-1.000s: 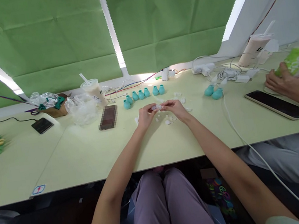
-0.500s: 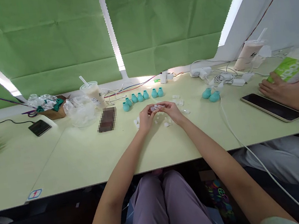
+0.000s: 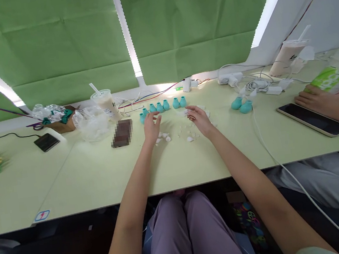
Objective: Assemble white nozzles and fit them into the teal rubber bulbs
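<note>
My left hand [image 3: 151, 128] is over the table, thumb and fingers apart, with nothing visible in it. Its fingertips are just in front of a row of small turquoise vase-shaped pieces [image 3: 160, 108]. To the right, my right hand [image 3: 199, 119] has curled fingers closed on a small whitish, see-through piece [image 3: 185, 112]; its exact kind is too small to make out. Small white pieces [image 3: 166, 137] lie beside my left wrist. More tiny clear and white bits [image 3: 190, 139] are scattered between my hands.
Two turquoise pieces [image 3: 245, 107] lie on their sides at right, near white cables [image 3: 258, 85]. A drink cup [image 3: 106, 104], a plastic bag [image 3: 92, 125] and a blurred dark rectangle [image 3: 122, 132] are left. Another person's hand [image 3: 320, 101] is beside a phone [image 3: 311, 118].
My hands were together around a small clear piece. They have parted, the left moving left toward the turquoise row and the right moving right. The other person's hand stays near the bag.
</note>
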`<control>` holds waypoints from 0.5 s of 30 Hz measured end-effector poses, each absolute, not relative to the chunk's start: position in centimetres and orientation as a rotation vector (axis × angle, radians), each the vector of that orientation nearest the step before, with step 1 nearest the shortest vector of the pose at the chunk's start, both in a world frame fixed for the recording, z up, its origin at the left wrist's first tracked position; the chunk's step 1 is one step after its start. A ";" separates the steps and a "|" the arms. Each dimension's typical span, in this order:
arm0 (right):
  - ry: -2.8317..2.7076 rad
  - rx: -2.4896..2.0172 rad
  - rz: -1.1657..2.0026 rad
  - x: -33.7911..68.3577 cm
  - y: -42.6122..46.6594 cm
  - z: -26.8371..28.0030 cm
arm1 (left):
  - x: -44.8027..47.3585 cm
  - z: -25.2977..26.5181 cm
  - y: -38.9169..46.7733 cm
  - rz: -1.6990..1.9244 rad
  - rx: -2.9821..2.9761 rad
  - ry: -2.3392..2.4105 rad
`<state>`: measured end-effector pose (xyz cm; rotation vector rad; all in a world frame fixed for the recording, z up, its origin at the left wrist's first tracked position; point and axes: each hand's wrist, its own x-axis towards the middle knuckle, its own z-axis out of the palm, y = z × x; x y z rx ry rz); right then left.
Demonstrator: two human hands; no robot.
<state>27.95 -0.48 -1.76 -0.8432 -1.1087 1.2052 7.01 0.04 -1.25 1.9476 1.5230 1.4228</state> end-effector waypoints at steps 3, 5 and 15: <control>-1.046 -0.848 1.236 28.1 -0.5 -1.7 | 4.7 -1.4 1.0 1.483 1.936 1.763; -1.030 -0.859 1.257 28.1 -0.6 -1.6 | 3.6 -1.7 1.4 1.526 1.877 1.887; -1.131 -0.902 1.297 27.9 -1.2 -1.3 | 3.0 -2.6 2.1 1.322 1.846 2.108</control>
